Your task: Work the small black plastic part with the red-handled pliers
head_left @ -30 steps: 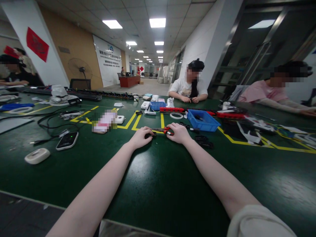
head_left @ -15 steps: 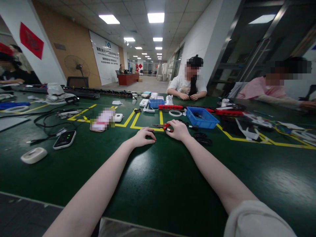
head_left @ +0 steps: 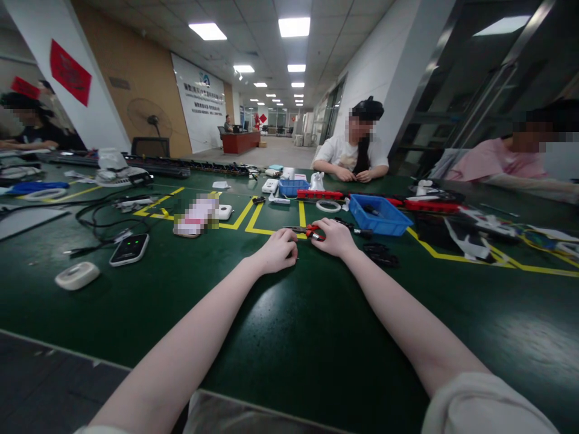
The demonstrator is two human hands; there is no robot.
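Note:
My left hand [head_left: 279, 248] rests on the green table [head_left: 280, 337] with its fingers curled into a loose fist over a small dark part that I can barely see. My right hand [head_left: 335, 236] lies just to the right of it, fingers closed around the red handles of a pair of pliers [head_left: 304, 229], whose dark jaws point left along a yellow tape line. The two hands are almost touching.
A blue bin [head_left: 379, 215] and a roll of white tape [head_left: 328, 206] sit beyond my right hand, black parts [head_left: 382, 256] to its right. A phone [head_left: 129, 249], a white puck [head_left: 77, 275] and cables lie left. Other people sit across the table.
My left hand has drawn back from the pliers and closed tighter toward me. My right hand stays on the red handles. The view has shifted slightly.

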